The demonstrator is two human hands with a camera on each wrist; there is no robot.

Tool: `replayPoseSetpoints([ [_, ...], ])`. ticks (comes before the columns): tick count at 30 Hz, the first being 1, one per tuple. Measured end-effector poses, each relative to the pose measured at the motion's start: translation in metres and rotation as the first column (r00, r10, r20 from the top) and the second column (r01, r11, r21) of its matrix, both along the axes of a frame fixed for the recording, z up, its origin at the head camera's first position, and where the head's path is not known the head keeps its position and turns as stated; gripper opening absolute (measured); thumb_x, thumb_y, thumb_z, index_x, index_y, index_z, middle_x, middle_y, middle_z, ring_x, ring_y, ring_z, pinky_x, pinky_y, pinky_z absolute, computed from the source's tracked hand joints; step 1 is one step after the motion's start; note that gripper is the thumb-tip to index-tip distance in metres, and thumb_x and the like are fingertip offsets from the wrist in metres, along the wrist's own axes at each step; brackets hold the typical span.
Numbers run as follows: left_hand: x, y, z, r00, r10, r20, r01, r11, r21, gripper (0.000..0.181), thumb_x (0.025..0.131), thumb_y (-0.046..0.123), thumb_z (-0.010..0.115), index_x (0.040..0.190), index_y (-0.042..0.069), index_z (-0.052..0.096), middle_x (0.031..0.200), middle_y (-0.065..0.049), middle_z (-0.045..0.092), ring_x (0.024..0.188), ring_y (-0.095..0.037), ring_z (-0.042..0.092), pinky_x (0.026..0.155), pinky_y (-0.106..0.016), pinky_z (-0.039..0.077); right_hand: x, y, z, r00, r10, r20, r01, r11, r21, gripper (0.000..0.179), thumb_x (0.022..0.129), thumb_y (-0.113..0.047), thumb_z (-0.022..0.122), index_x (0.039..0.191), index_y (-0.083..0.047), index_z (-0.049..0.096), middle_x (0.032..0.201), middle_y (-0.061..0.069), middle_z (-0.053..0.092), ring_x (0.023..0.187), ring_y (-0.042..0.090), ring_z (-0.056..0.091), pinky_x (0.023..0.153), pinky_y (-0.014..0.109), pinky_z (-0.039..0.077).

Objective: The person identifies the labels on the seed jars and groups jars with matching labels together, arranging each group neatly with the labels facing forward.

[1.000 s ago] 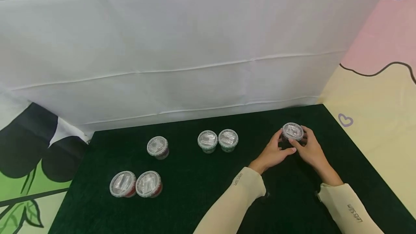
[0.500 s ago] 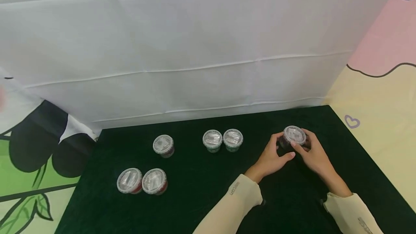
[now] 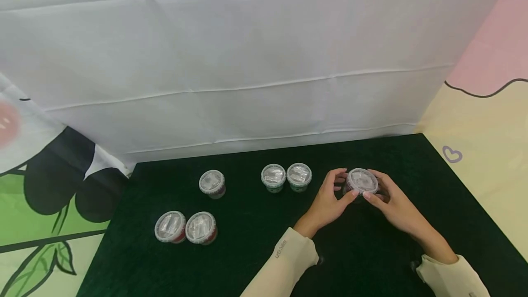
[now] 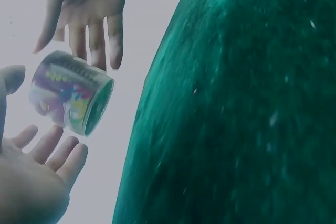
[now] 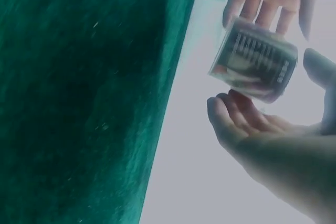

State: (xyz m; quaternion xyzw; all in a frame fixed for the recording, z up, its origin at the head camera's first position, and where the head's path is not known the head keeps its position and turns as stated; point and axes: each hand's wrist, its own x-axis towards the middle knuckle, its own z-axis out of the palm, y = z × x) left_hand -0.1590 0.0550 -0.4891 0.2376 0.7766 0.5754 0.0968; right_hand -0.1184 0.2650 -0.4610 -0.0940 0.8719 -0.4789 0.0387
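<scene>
Between my two hands is a small round plastic tub [image 3: 362, 180] with a clear lid, at the right part of the table. My left hand [image 3: 327, 204] holds its left side, thumb at the near rim. On the other side my right hand [image 3: 397, 206] grips it with thumb and fingers. The left wrist view shows a colourful label on the tub [image 4: 68, 93], its base raised off the green cloth. Printed text covers its side in the right wrist view, where the tub [image 5: 254, 61] sits between both hands' fingers. Its contents look dark.
Two tubs with greenish bottoms [image 3: 273, 178] [image 3: 299, 177] stand side by side left of my hands. Farther left is a single dark tub [image 3: 212, 184]; nearer, two red tubs [image 3: 170, 226] [image 3: 201, 228] touch. White cloth [image 3: 247, 58] hangs behind the dark green table [image 3: 247, 269].
Both hands have brought the held tub left and toward me. My left fingers have spread along its side. The head view has shifted slightly; the other tubs stay put.
</scene>
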Motion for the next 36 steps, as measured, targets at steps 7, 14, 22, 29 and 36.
replayPoseSetpoints([
  [7,0.002,-0.029,0.004,0.995,-0.102,0.013,0.102,0.995,-0.015,0.063,0.106,0.026,0.066,0.161,0.014,0.037,0.154,-0.008,0.053,0.139,-0.016,0.053,0.116,-0.029,0.045,0.007,-0.012,0.006,0.991,0.132,-0.018,-0.133,0.990,-0.037,0.063,0.109,-0.012,0.060,0.161,0.003,0.027,0.154,0.032,0.041,0.137,0.056,0.049,0.109,0.056,0.049],
  [14,0.013,-0.053,0.010,0.990,-0.137,0.026,0.138,0.990,-0.035,0.068,0.105,0.028,0.068,0.163,0.015,0.036,0.155,-0.005,0.052,0.136,-0.013,0.054,0.117,-0.033,0.045,0.013,-0.026,0.009,0.980,0.197,-0.007,-0.197,0.975,-0.099,0.063,0.108,-0.011,0.061,0.161,0.000,0.029,0.157,0.030,0.040,0.142,0.054,0.046,0.113,0.036,0.048],
  [22,0.031,-0.072,0.017,0.999,0.013,0.030,-0.014,1.000,0.021,0.065,0.102,0.024,0.071,0.158,0.010,0.042,0.146,-0.007,0.057,0.132,-0.019,0.055,0.115,-0.037,0.046,0.021,-0.056,0.011,0.989,0.145,-0.023,-0.147,0.971,-0.187,0.061,0.108,-0.010,0.061,0.159,0.003,0.031,0.158,0.028,0.038,0.143,0.050,0.046,0.111,0.043,0.049],
  [29,0.041,-0.081,0.021,0.993,0.119,-0.003,-0.119,0.991,0.056,0.065,0.099,0.023,0.074,0.154,0.005,0.043,0.145,-0.011,0.056,0.129,-0.025,0.054,0.113,-0.040,0.048,0.024,-0.078,0.010,0.997,0.077,0.014,-0.070,0.961,-0.268,0.057,0.107,-0.010,0.062,0.156,0.002,0.036,0.159,0.025,0.039,0.143,0.047,0.047,0.106,0.032,0.055],
  [36,0.049,-0.087,0.023,0.988,0.151,0.004,-0.151,0.988,0.043,0.067,0.099,0.029,0.073,0.154,0.011,0.039,0.148,-0.008,0.052,0.132,-0.024,0.052,0.114,-0.043,0.046,0.024,-0.092,0.007,0.998,0.067,0.011,-0.061,0.954,-0.294,0.056,0.105,-0.008,0.063,0.155,0.001,0.039,0.158,0.025,0.041,0.141,0.047,0.049,0.104,0.031,0.056],
])
